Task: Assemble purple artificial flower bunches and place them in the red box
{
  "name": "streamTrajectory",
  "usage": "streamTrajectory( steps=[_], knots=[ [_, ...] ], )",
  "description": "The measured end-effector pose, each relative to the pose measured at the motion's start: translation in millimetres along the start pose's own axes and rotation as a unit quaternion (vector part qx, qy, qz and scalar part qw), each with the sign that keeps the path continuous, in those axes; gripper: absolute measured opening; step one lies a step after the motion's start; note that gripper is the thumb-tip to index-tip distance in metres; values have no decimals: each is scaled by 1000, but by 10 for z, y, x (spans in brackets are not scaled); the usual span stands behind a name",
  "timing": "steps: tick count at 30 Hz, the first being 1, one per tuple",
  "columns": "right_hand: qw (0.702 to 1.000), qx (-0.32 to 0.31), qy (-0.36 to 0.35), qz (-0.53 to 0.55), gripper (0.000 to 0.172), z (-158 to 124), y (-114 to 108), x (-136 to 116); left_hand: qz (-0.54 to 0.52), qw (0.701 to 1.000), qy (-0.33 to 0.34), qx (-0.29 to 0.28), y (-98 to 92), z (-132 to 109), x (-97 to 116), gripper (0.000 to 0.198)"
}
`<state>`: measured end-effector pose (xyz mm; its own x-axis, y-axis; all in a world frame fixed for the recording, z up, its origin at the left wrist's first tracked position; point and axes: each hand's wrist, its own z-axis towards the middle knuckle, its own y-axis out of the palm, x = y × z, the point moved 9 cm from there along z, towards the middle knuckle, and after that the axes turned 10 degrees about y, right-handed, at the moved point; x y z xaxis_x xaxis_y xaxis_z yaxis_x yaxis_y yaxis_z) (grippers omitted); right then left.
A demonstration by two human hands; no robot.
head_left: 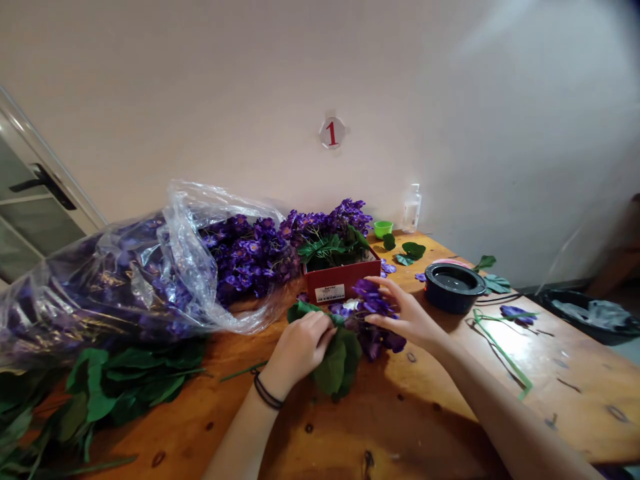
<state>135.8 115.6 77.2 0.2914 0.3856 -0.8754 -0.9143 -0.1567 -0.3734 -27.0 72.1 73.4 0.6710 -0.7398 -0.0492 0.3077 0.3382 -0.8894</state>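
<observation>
My left hand is closed round the green leaves of an artificial flower stem that lies on the wooden table. A dark band sits on that wrist. My right hand has its fingers curled over the purple blossoms of the same stem, touching them from the right. The stem lies just in front of a red box that holds more purple flowers and green leaves.
A big clear plastic bag of purple flowers fills the left, with loose leaves below it. A black round dish, a green cup, a clear bottle and a loose stem lie to the right.
</observation>
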Motion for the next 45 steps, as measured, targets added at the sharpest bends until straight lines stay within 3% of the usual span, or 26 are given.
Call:
streamTrajectory(
  steps=[3,6,9,11,13,14,16,19,22,25,28,30,32,33,35,37,40,42,43,44,45],
  knots=[
    [996,62,19,67,52,39,-278,84,19,999,-25,35,-158,-29,-57,19],
    [973,148,65,163,47,56,-511,236,16,989,-71,129,-488,-48,-194,19],
    [963,168,90,189,46,62,-523,286,36,965,-183,186,-766,-65,-640,19],
    [965,156,90,190,46,65,-462,269,70,948,-265,163,-792,-52,-1068,23],
    [968,131,89,193,45,67,-377,249,61,932,-340,113,-648,-42,-1532,36],
    [970,117,89,195,44,68,-333,240,20,928,-365,76,-486,-29,-1740,42],
    [971,93,91,199,41,67,-261,226,-22,927,-371,44,-219,19,-2015,43],
    [974,81,92,190,39,60,-219,205,-77,922,-378,38,120,36,-2210,31],
    [979,77,86,168,38,53,-215,169,-129,912,-383,74,267,2,-2217,23],
    [980,76,73,167,37,45,-229,125,-175,902,-369,142,163,-47,-2134,24],
    [979,107,49,169,33,22,-314,71,-216,886,-346,221,-145,-131,-1982,35],
    [977,152,25,149,30,-21,-415,16,-249,868,-337,266,-385,-200,-1788,43],
    [978,168,-6,127,25,-72,-460,-75,-315,841,-319,302,-570,-227,-1463,47],
    [981,151,-24,122,24,-91,-436,-133,-432,777,-293,353,-605,-225,-1262,48],
    [988,79,-57,123,38,-128,-302,-255,-612,673,-237,341,-534,-84,-727,52],
    [988,9,-85,130,58,-184,-147,-362,-692,631,-209,281,-392,71,-163,54],
    [982,29,-119,143,49,-251,-112,-434,-770,578,-196,183,-71,218,510,50],
    [977,88,-116,156,35,-262,-178,-397,-776,574,-204,163,72,209,700,42],
    [975,108,-101,166,31,-255,-203,-353,-764,591,-206,157,107,181,733,37],
    [973,118,-79,182,29,-241,-217,-297,-736,626,-205,153,110,141,728,32],
    [970,119,-54,205,29,-222,-216,-235,-688,680,-198,154,73,93,691,27]
  ],
)
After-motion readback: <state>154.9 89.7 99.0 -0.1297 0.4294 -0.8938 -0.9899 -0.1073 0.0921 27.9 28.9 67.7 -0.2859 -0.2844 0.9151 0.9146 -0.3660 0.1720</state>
